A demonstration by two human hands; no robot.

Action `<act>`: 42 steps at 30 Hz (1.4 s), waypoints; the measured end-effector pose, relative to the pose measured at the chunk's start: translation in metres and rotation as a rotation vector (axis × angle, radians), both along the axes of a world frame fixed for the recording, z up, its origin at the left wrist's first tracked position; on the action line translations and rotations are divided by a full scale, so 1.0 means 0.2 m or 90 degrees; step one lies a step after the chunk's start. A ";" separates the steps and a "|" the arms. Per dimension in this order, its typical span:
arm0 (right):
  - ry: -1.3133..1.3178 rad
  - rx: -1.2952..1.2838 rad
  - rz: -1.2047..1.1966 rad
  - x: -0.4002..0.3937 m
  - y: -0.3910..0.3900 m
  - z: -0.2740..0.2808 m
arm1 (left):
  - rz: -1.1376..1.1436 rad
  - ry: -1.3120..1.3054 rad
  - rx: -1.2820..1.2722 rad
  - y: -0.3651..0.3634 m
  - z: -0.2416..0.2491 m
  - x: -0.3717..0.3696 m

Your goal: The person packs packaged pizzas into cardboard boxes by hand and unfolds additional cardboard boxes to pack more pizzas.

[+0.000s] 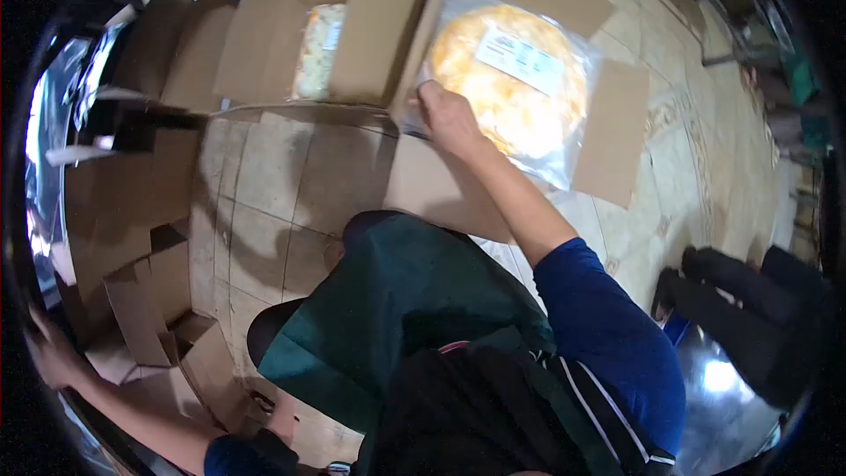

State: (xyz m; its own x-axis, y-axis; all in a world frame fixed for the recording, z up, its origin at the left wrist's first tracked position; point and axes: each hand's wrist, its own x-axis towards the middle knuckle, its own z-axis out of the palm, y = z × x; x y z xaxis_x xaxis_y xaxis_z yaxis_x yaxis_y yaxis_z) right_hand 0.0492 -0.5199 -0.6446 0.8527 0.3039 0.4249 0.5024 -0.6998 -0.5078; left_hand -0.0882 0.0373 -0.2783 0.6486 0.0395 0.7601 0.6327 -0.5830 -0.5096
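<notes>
Right hand point(447, 116) pinches the left edge of the bagged cheese pizza point(500, 95) over the open carton point(614, 137), best kept level; left hand point(51, 354), grip indeterminable.

Mottled yellow-orange disc point(493, 106), white label point(520, 62), brown box point(614, 128), dark green apron point(419, 269), blue sleeve point(608, 317), beige tiles point(263, 145).

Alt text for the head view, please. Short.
A person's right hand is at the edge of a clear bag around a round, pizza-like food with a white label, at an open cardboard box. The left hand is stretched out at far left, its grip unclear. Another open box holds a labelled packet.
</notes>
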 end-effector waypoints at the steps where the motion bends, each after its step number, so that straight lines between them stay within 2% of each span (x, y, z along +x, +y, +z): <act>1: -0.017 0.021 -0.004 0.00 0.00 0.02 | 0.039 -0.027 -0.073 0.03 -0.01 -0.01; 5: 0.041 0.040 0.013 0.03 -0.07 -0.06 | 0.016 -0.020 -0.013 0.06 -0.01 0.01; 6: 0.011 0.148 -0.019 0.01 -0.10 0.01 | 0.023 -0.017 -0.009 0.03 -0.01 0.01; 8: -0.026 0.226 -0.099 -0.11 -0.28 0.21 | 0.014 -0.016 -0.015 -0.03 -0.01 0.03; 9: -0.068 0.210 -0.148 -0.19 -0.43 0.25 | 0.016 -0.030 -0.026 -0.06 -0.02 0.02; 10: -0.039 0.187 -0.210 -0.30 -0.55 0.35 | 0.003 -0.028 -0.062 -0.03 0.00 0.03; 12: -0.135 0.052 -0.270 -0.45 -0.80 0.29 | 0.032 -0.033 -0.047 0.02 0.00 0.03; 13: -0.136 0.052 -0.271 -0.49 -0.88 0.15 | 0.065 -0.042 -0.030 0.01 0.00 0.03; 14: -0.025 -0.018 -0.262 -0.54 -0.93 -0.04 | 0.021 -0.054 -0.059 -0.15 -0.02 0.04; 15: 0.089 -0.087 -0.253 -0.56 -0.93 -0.08 | 0.019 -0.052 -0.059 -0.14 -0.02 0.04; 18: 0.063 0.008 -0.297 -0.52 -0.98 -0.16 | 0.059 -0.040 -0.078 -0.12 -0.01 0.04; 19: 0.072 0.015 -0.301 -0.52 -0.97 -0.09 | 0.020 -0.026 -0.059 -0.13 0.00 0.05; 21: -0.043 0.143 -0.362 -0.51 -0.97 0.14 | -0.021 -0.002 -0.037 -0.12 0.03 0.05; 23: -0.088 0.133 -0.353 -0.49 -1.01 0.01 | -0.005 -0.007 -0.066 -0.04 0.03 0.04; 24: 0.005 0.042 -0.311 -0.50 -1.04 -0.15 | -0.008 -0.005 -0.064 -0.07 0.04 0.04; 25: 0.093 -0.048 -0.270 -0.47 -1.02 -0.15 | -0.004 -0.021 -0.064 -0.11 0.03 0.06; 26: 0.026 0.028 -0.291 -0.48 -1.04 -0.13 | 0.008 -0.048 -0.067 -0.14 0.01 0.06; 29: -0.039 0.112 -0.320 -0.55 -0.97 0.07 | 0.061 -0.029 -0.078 -0.19 0.03 0.05; 30: -0.042 0.040 -0.273 -0.59 -0.96 0.00 | 0.045 -0.028 -0.098 -0.21 0.02 0.05; 31: -0.043 0.041 -0.273 -0.60 -0.97 -0.08 | 0.044 -0.029 -0.098 -0.20 0.02 0.05; 33: 0.145 -0.050 -0.213 -0.60 -0.96 -0.19 | -0.015 -0.018 -0.060 -0.13 0.04 0.06; 34: 0.038 0.024 -0.223 -0.57 -0.95 -0.12 | -0.008 -0.035 -0.060 -0.17 0.02 0.05; 37: -0.044 0.048 -0.267 -0.56 -0.93 0.03 | 0.015 -0.018 -0.108 -0.23 0.04 0.06; 38: 0.028 -0.016 -0.261 -0.57 -0.96 -0.05 | 0.031 -0.026 -0.098 -0.24 0.03 0.06; 41: 0.083 0.003 -0.265 -0.57 -1.01 -0.15 | 0.006 -0.031 -0.098 -0.25 0.02 0.04; 42: 0.014 0.028 -0.330 -0.56 -1.04 -0.15 | -0.019 -0.020 -0.086 -0.20 0.02 0.04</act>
State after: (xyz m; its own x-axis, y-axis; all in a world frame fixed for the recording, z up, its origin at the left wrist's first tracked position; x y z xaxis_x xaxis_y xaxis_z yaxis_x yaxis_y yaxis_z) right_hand -0.0623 -0.7289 -0.6741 0.8954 -0.1782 0.4081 0.0847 -0.8316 -0.5489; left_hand -0.0803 -0.0034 -0.2738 0.6275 0.1239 0.7687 0.6279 -0.6643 -0.4055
